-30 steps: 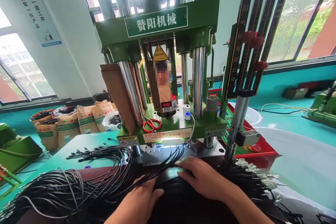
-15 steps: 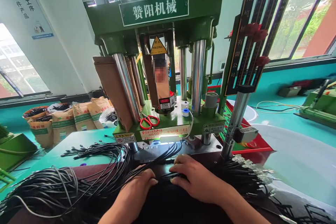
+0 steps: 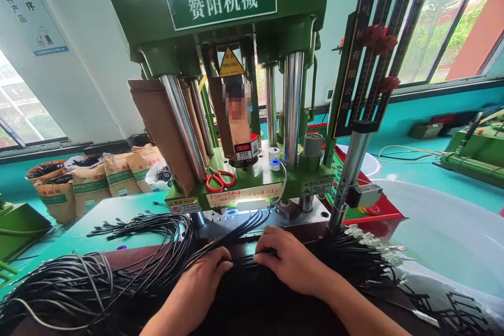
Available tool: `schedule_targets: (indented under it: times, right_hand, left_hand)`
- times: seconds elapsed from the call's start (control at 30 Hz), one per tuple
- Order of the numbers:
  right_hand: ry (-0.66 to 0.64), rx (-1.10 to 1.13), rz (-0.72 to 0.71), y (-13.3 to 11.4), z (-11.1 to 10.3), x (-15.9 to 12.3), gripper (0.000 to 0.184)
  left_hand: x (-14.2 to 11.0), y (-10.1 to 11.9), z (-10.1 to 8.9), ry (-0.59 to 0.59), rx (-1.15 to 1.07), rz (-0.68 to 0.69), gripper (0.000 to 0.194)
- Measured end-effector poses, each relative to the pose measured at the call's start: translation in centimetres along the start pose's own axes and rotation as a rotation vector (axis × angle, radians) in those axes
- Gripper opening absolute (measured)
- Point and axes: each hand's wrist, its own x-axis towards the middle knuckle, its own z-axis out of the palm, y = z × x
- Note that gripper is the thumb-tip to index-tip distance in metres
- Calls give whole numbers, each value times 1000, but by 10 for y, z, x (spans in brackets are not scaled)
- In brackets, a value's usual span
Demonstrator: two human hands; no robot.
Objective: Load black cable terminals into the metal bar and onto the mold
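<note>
My left hand (image 3: 205, 275) is closed around a bundle of black cables (image 3: 242, 228) that slants up to the right, into the bottom of the green press (image 3: 255, 189). My right hand (image 3: 289, 258), thumb and fingers brought together, pinches thin black cables just right of my left hand. Dark material under both hands hides where the single strands run. Looped black cables (image 3: 59, 283) are heaped to the left. More cables with pale metal connectors (image 3: 374, 244) lie to the right.
Red-handled scissors (image 3: 220, 181) and a blue-and-white tape roll (image 3: 275, 165) lie on the press. A metal post (image 3: 352, 168) rises at the right, near a red tray (image 3: 384, 210). A large white tub (image 3: 441, 236) is beyond. Paper sacks (image 3: 92, 181) stand back left.
The thumb and fingers of my right hand have drawn closer together on the cables. My left hand stays nearly in place. The camera view has shifted slightly.
</note>
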Motion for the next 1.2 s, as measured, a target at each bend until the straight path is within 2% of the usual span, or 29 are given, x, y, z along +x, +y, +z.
schedule_targets:
  times: [0.17, 0.27, 0.43, 0.53, 0.63, 0.77, 0.87, 0.97, 1.07, 1.13, 1.2]
  right_hand:
    - [61, -87, -77, 4, 9, 2, 9]
    - [19, -94, -77, 3, 7, 1, 13]
    - [-95, -101, -31, 3, -2, -1, 18]
    - [-97, -124, -5, 3, -4, -2, 20]
    - [-96, -131, -11, 2, -4, -2, 12]
    - [-70, -142, -38, 2, -3, -1, 9]
    - [-31, -234, -69, 5, -2, 0, 9]
    - [-18, -312, -53, 7, -1, 1, 13]
    - [-26, -270, -34, 6, -3, -1, 11]
    - [-38, -239, -27, 5, -5, -2, 9]
    - [-46, -223, -28, 5, -6, -2, 8]
  left_hand:
    - [0, -2, -2, -33, 5, -15, 31]
    - [2, 1, -3, -60, 29, -38, 31]
    - [6, 10, -3, -92, 114, -53, 19]
    - [7, 13, 0, -93, 166, -63, 19]
    - [7, 11, 2, -39, 202, -13, 20]
    - [7, 1, 5, 104, 230, 110, 22]
    - [5, -10, 8, 133, 158, 102, 28]
    - [1, -15, 4, 67, 79, 38, 34]
    - [-1, -8, -7, -66, 32, 12, 42]
    - [-1, 1, -15, -150, 22, 7, 38]
    - [0, 8, -20, -190, 26, 5, 25]
